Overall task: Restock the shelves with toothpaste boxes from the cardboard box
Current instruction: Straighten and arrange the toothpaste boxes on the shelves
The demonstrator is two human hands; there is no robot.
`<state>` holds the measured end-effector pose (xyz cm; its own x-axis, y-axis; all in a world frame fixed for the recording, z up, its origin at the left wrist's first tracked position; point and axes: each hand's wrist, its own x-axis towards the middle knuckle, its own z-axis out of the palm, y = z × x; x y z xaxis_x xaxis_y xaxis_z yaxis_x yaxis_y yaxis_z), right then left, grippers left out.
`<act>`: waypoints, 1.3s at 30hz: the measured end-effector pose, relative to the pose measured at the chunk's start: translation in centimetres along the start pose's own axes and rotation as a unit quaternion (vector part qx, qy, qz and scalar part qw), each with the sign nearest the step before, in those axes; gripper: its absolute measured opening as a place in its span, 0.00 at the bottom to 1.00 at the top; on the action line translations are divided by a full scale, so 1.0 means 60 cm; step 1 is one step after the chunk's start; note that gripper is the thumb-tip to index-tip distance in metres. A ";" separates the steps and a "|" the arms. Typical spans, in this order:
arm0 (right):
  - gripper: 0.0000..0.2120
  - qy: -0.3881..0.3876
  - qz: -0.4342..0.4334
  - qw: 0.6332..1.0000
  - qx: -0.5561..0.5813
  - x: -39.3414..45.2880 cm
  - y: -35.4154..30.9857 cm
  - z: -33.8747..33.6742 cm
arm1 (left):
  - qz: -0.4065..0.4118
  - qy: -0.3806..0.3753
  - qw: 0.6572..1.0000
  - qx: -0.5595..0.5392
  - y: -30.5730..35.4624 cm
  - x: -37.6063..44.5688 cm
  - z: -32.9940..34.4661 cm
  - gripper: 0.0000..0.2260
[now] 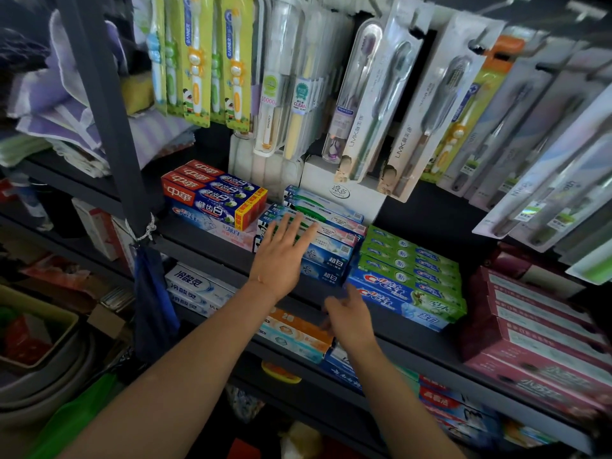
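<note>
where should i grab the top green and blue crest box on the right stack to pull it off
Probably by its near short end. The green and blue Crest box lies flat on top of its stack, long side along the shelf edge, with the blue-and-white stack close on its left. Come from the front with the right hand, thumb on top and fingers on the front face, then slide it towards you.

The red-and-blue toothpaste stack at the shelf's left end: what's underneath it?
Under the red-and-blue stack lies a Crest box and a pink-ended box. Anything further back beneath is covered.
</note>
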<state>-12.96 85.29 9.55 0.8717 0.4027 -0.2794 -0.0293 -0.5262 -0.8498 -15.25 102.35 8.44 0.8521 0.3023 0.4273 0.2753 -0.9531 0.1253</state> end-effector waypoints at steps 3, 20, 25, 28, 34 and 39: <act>0.36 0.002 0.010 0.999 0.054 0.007 0.001 0.016 | -0.066 0.054 0.995 -0.049 0.011 -0.038 -0.003 0.32; 0.34 0.019 -0.006 0.996 0.090 0.001 0.000 0.040 | -0.220 -0.111 0.958 -0.147 -0.013 -0.083 0.016 0.36; 0.34 0.017 -0.004 0.997 0.077 0.014 0.005 0.035 | -0.223 -0.109 0.956 -0.155 -0.015 -0.082 0.015 0.36; 0.31 0.055 -0.013 0.997 0.061 0.017 0.001 0.018 | -0.239 -0.064 0.941 -0.231 -0.016 -0.078 0.006 0.38; 0.27 0.111 -0.044 0.990 0.081 0.028 -0.001 0.027 | -0.279 0.034 0.860 -0.426 -0.028 -0.052 -0.017 0.39; 0.28 0.106 -0.036 0.989 0.094 0.031 -0.002 0.039 | -0.289 0.012 0.829 -0.478 -0.026 -0.043 -0.028 0.37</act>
<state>-12.45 87.85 8.09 0.9572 0.2574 -0.1325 -0.0367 -0.3463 -0.9374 -18.64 103.06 8.66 0.6887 0.7223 0.0636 0.1468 -0.2248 0.9633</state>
